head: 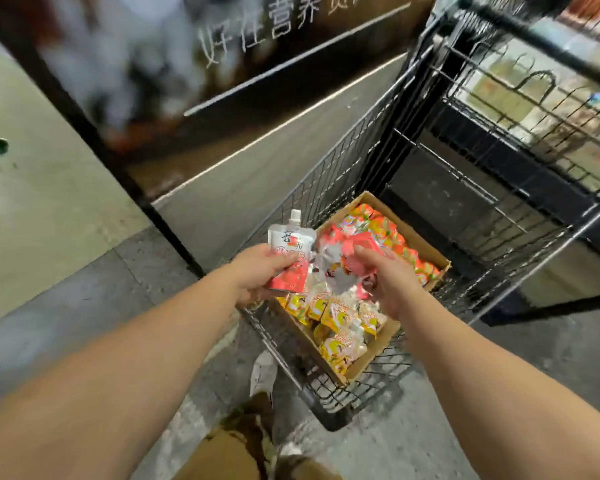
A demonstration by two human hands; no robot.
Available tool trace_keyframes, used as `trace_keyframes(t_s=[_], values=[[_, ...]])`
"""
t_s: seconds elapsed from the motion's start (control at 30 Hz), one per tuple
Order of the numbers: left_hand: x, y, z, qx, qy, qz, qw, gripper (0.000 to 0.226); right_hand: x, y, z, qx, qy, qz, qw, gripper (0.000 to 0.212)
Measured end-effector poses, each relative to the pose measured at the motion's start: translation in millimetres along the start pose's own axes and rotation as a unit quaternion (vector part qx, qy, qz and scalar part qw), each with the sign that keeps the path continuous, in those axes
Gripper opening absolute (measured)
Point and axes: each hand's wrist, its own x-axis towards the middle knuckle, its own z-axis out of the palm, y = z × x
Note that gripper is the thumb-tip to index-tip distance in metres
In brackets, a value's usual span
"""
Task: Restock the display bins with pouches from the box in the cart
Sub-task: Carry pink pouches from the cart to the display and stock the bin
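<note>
Cardboard box [426, 251] in cart [371, 157], left hand [257, 275] pinching spouted pouch [290, 261], right hand [385, 282] grip blurred, unclear

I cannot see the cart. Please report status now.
Left hand holds spouted pouch. Right hand grips blurred red pouch above the box. Nothing in the way.

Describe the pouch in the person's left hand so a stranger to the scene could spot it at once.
Find the black wire cart holding a cardboard box of pouches. Just left of the box, the left hand grips a spouted pouch. Unlike the heaped pouches, it stands upright, white cap uppermost.
</note>
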Motion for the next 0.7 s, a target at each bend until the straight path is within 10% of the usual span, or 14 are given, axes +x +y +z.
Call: trace_keyframes(t_s=[0.37,0.7], values=[[-250.2,-107.4,-69.4,-0.238,0.229,0.133,0.934,0.005,-174.6,62.2,162.8,-0.045,-0.298,0.006,0.954,0.029],[-539.9,-301.7,-191.8,-0.404,0.421,0.225,0.780,0.006,-422.4,204.0,386.1,-0.334,-0.576,-0.054,0.744,0.022]])
